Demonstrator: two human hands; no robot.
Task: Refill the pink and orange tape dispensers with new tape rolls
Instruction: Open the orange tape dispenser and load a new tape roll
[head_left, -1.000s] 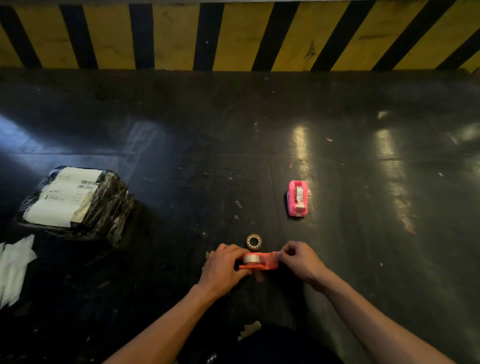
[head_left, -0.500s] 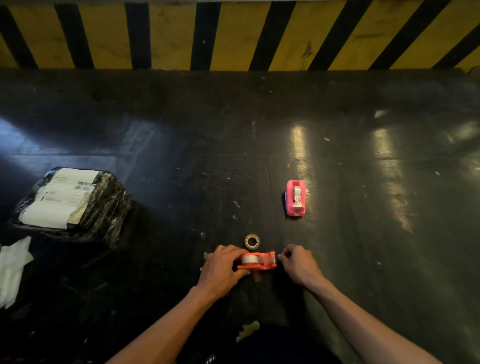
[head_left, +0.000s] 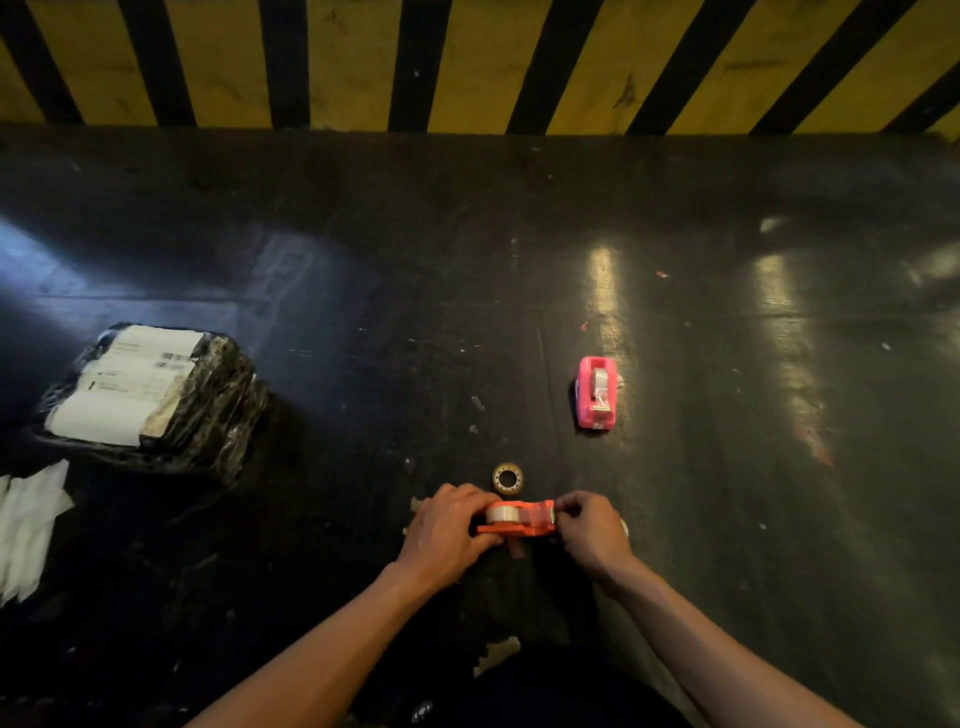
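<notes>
The orange tape dispenser (head_left: 522, 519) lies low on the dark floor near me, with a clear tape roll (head_left: 500, 514) seated in its left half. My left hand (head_left: 447, 530) grips the dispenser's left end. My right hand (head_left: 589, 530) pinches at its right end, by the cutter; whether it holds the tape's end I cannot tell. A small, nearly used-up roll (head_left: 508, 476) lies just beyond the dispenser. The pink dispenser (head_left: 597, 392) stands alone farther off to the right, tape inside it.
A black plastic-wrapped bundle with white labels (head_left: 150, 395) sits at the left. White paper scraps (head_left: 28, 525) lie at the left edge. A yellow-and-black striped wall (head_left: 467, 62) bounds the far side. Small tape bits (head_left: 496, 652) lie near my body.
My right hand has closed in against the dispenser's right end. My left hand keeps its hold on the left end. The pink dispenser has not moved.
</notes>
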